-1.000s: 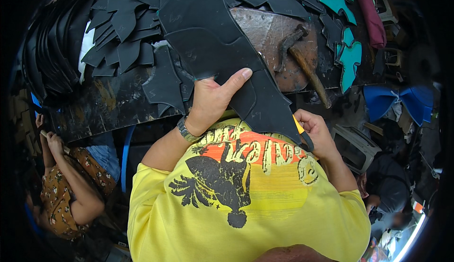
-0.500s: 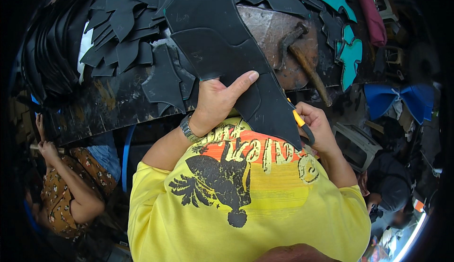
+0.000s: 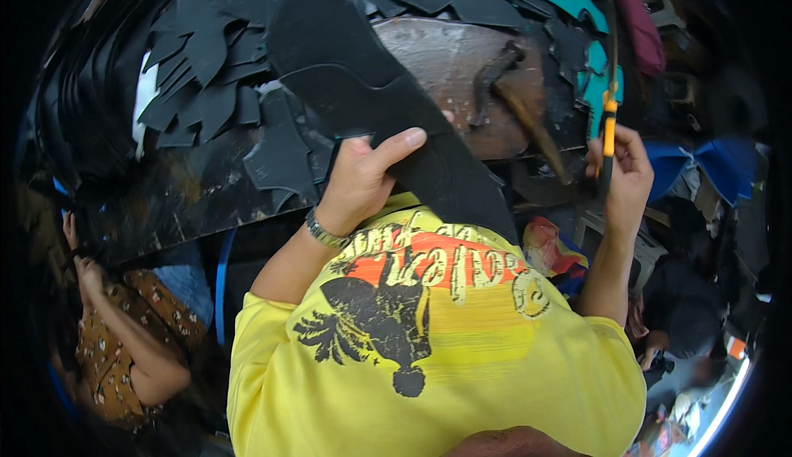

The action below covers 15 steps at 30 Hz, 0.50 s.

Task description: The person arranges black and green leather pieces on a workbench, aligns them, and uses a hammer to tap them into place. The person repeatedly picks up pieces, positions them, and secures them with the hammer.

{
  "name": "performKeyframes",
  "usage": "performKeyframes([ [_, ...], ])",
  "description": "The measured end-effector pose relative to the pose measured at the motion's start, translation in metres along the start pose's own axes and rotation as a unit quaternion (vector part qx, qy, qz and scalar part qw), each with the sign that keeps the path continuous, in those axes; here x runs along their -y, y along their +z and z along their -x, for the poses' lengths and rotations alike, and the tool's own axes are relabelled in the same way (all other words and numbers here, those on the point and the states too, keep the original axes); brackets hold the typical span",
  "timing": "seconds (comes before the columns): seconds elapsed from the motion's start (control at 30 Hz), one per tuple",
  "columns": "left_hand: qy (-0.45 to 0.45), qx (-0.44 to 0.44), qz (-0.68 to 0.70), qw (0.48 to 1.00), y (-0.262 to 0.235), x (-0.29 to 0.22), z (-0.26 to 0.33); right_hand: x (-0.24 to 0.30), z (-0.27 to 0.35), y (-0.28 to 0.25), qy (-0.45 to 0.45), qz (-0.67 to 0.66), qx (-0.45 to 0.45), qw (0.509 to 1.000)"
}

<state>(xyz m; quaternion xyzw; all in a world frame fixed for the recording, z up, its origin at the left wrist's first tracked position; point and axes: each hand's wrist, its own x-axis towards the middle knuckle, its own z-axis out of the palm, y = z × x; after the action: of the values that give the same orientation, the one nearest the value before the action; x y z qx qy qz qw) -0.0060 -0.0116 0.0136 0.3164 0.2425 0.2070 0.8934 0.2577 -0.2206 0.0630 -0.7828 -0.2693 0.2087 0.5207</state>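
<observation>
My left hand [image 3: 367, 172] grips a long black sheet [image 3: 363, 69] of leather-like material near its lower end, thumb on top and most fingers hidden beneath. Curved outlines run across the sheet. Its far end lies over the workbench, while the lower tip reaches my yellow shirt. Off to the right, my right hand [image 3: 629, 164] is closed around the orange and black handles of a pair of scissors [image 3: 610, 131]. Their long blades point away from me, apart from the sheet and beside the teal pieces [image 3: 592, 86].
Black cut pieces [image 3: 198, 61] are heaped on the dark workbench [image 3: 190, 201], next to a curved stack of black sheets [image 3: 91, 86]. A wooden-handled hammer [image 3: 528, 115] rests on a brown board [image 3: 429, 44]. Another person [image 3: 136, 333] sits at the left; blue material [image 3: 701, 172] is at the right.
My right hand has swung outward and away with the scissors, leaving the sheet's edge. The sheet and my left hand have shifted slightly left.
</observation>
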Motion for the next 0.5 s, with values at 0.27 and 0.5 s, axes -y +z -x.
performKeyframes([
  [0.27, 0.040, -0.031, 0.086, 0.995, -0.007, 0.016, -0.006, -0.080, -0.081, -0.101, -0.007, 0.259, -0.200, 0.945],
  [0.5, 0.008, -0.034, 0.076, 0.996, -0.010, 0.012, -0.002, -0.107, -0.117, -0.110, 0.002, 0.396, -0.219, 0.892],
])
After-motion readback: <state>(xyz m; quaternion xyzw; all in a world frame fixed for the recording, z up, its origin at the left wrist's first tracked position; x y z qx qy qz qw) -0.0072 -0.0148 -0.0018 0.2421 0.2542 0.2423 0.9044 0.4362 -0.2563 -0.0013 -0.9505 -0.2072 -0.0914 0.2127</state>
